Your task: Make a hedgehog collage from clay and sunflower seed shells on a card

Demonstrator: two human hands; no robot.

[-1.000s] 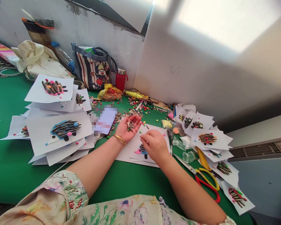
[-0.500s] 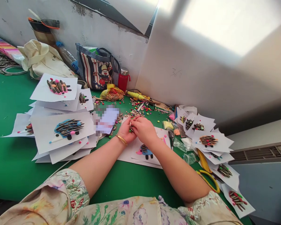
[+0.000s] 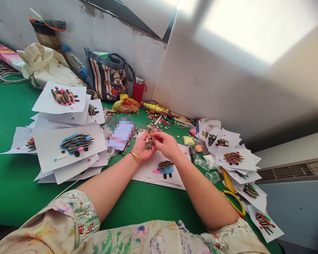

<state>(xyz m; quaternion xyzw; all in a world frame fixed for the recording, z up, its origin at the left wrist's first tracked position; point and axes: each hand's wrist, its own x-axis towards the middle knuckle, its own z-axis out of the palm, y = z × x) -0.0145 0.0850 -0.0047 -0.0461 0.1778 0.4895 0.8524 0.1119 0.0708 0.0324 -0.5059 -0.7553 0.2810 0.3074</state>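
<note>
My left hand [image 3: 142, 147], with a gold bangle at the wrist, is cupped palm up around a small heap of striped sunflower seeds [image 3: 149, 142]. Over the edge of that palm, my right hand [image 3: 168, 145] has its thumb and fingers pinched together at the seeds; whatever is between the fingertips is too small to make out. Beneath both hands lie white paper sheets [image 3: 141, 173]. The top one carries a hedgehog picture [image 3: 166, 168] with a blue body, pink snout, black feet and seed spines, partly covered by my right forearm.
Stacked hedgehog pictures stand at left [image 3: 46, 141] and right [image 3: 229, 155]. A phone [image 3: 119, 135], loose seeds and beads [image 3: 155, 127], clay packets [image 3: 188, 140] and yellow-handled scissors [image 3: 235, 201] surround the sheets. Behind are a striped bag [image 3: 103, 76] and a red flask [image 3: 138, 90].
My right hand has drawn back slightly to the right, uncovering the seeds in my left palm. The whole view has shifted a little.
</note>
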